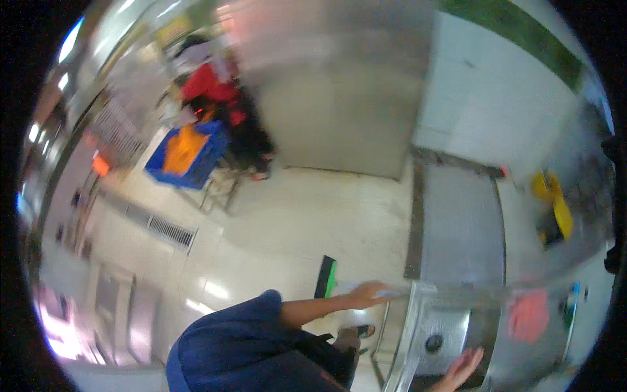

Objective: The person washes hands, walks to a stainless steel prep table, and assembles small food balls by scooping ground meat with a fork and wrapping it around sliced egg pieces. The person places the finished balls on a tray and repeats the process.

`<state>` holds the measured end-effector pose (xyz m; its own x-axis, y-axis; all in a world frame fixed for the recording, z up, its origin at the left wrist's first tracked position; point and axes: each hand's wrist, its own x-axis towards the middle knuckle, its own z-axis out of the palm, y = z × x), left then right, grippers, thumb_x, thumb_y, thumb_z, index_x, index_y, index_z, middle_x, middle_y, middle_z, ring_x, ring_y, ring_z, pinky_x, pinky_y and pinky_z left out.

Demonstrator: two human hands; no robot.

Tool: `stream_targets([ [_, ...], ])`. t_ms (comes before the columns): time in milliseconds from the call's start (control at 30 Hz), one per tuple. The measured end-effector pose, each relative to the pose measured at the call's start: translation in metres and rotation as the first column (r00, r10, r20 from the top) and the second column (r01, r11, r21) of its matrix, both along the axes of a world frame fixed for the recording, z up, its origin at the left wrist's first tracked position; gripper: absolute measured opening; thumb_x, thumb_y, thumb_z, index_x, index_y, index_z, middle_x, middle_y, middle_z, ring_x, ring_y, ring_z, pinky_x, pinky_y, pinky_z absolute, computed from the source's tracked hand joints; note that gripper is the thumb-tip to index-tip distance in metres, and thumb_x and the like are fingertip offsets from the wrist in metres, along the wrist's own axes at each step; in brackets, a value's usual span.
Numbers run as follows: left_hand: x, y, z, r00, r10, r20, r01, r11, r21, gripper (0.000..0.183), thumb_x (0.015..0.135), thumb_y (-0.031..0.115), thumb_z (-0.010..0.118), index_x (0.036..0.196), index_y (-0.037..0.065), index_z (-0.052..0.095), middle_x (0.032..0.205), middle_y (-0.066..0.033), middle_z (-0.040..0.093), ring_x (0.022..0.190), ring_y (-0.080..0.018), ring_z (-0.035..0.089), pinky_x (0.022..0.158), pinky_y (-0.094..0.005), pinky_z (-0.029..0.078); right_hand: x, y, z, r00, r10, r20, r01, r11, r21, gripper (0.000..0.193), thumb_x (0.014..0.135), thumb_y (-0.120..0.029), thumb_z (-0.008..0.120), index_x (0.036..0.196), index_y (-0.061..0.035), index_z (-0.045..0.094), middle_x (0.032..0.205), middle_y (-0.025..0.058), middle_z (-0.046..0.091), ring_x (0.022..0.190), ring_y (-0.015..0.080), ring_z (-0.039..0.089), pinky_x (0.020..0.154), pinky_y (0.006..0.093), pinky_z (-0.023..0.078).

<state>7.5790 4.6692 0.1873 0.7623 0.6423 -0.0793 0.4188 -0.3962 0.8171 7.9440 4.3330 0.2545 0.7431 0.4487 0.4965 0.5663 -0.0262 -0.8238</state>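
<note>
My left hand (368, 295) reaches across in front of me toward the left edge of the sink, its fingers curled. A bit of something pale blue shows at the fingertips, too blurred to name. Just past that forearm, a black and green broom head (325, 277) is on the floor; I cannot tell whether its handle runs to my hand. Over the metal sink (418, 326) is my right hand (464, 367), palm partly up, fingers apart and nothing in them. The drain (434, 343) shows in the basin beside it.
A pink cloth (529, 316) lies on the metal counter right of the sink. At the far left, a blue crate (212, 153) of orange items stands by a person in red and black (245, 124). Yellow objects (552, 196) are at right. A floor grate (171, 230) lies left.
</note>
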Motion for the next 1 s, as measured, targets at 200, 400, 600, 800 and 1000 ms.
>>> stream_targets([
  [200,-0.516,-0.053,-0.136,0.348,0.878,-0.328,-0.922,0.384,0.051,0.057,0.096,0.047,0.067,0.132,0.003,0.064,0.138,-0.0232,0.063,0.125,-0.0388,0.060,0.106,-0.0493,0.047,-0.099,0.101,-0.054,0.589,0.045,-0.807,-0.233,0.966,-0.116,0.059,0.103,-0.005,0.055,0.159,-0.0127,0.036,0.124,0.0043,0.060,0.097,0.0196,0.054,0.082,0.0360,0.047],
  [400,-0.830,-0.333,-0.164,-0.590,0.681,-0.434,-0.775,-0.628,0.067,0.063,0.093,0.042,0.072,0.132,-0.004,0.058,0.117,-0.0252,0.070,0.103,-0.0341,0.071,0.084,-0.0440,0.058,-0.328,0.187,-0.090,0.576,0.066,-0.815,-0.677,0.597,-0.431,0.050,0.100,-0.015,0.059,0.148,-0.0126,0.046,0.126,0.0062,0.062,0.101,0.0245,0.058,0.086,0.0422,0.049],
  [600,-0.846,-0.460,-0.174,-0.864,0.204,-0.461,-0.050,-0.945,-0.324,0.039,0.093,0.033,0.068,0.100,-0.005,0.069,0.075,-0.0127,0.066,0.064,-0.0260,0.066,0.051,-0.0425,0.051,-0.486,0.239,-0.108,0.524,0.034,-0.851,-0.851,0.052,-0.522,0.043,0.097,-0.024,0.063,0.138,-0.0125,0.056,0.128,0.0080,0.064,0.106,0.0294,0.062,0.089,0.0483,0.051],
  [800,-0.864,-0.413,-0.162,-0.831,0.419,-0.366,-0.206,-0.843,-0.498,0.044,0.093,0.031,0.069,0.126,0.001,0.062,0.103,-0.0109,0.067,0.090,-0.0237,0.069,0.069,-0.0362,0.055,-0.592,0.326,-0.130,0.480,0.076,-0.874,-0.831,-0.279,-0.481,0.040,0.095,-0.034,0.067,0.128,-0.0124,0.066,0.130,0.0099,0.067,0.110,0.0343,0.066,0.092,0.0545,0.053],
  [1000,-1.049,-0.359,-0.123,-0.868,0.469,-0.163,-0.291,-0.746,-0.598,0.046,0.095,0.030,0.069,0.130,0.003,0.060,0.113,-0.0110,0.067,0.095,-0.0256,0.070,0.076,-0.0361,0.056,-0.755,0.481,-0.218,0.302,0.481,-0.823,-0.625,-0.552,-0.552,0.036,0.095,-0.038,0.067,0.118,-0.0095,0.066,0.111,0.0138,0.068,0.097,0.0379,0.067,0.079,0.0561,0.054],
])
